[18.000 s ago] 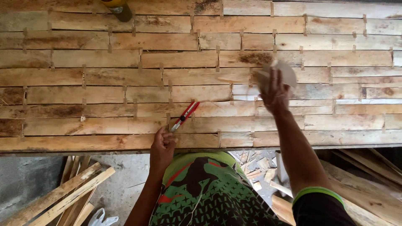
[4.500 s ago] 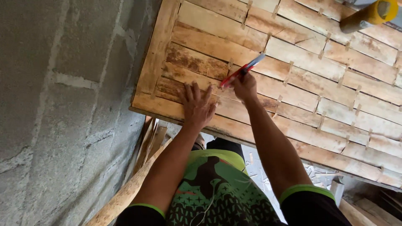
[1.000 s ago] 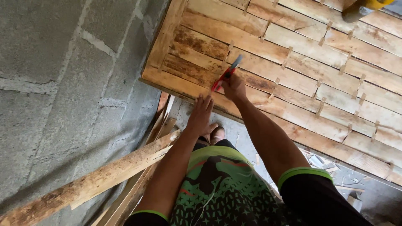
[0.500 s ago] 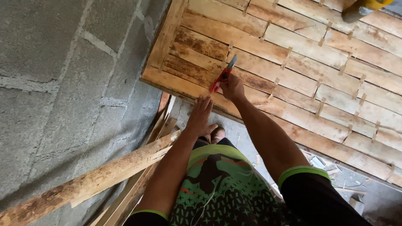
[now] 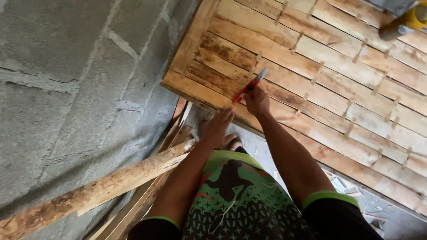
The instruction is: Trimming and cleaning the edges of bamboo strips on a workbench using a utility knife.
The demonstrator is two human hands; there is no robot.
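Note:
My right hand (image 5: 256,100) grips a red utility knife (image 5: 249,86) with its blade end lying on a wooden slat panel (image 5: 320,89) built of staggered planks with small spacers between them. My left hand (image 5: 218,128) hovers with fingers spread just off the panel's near edge, holding nothing. The knife points up and to the right, near the panel's left corner.
A grey block wall (image 5: 75,75) fills the left side. Rough timber beams (image 5: 102,186) and thin slats lean below my left arm. A yellow-handled tool (image 5: 407,22) lies on the panel's far right corner. Wood scraps (image 5: 356,195) litter the floor at lower right.
Over the last second my left hand has stayed off the panel edge with fingers spread, and the knife has shifted slightly along the slat. Earlier my left hand pressed flat on the panel.

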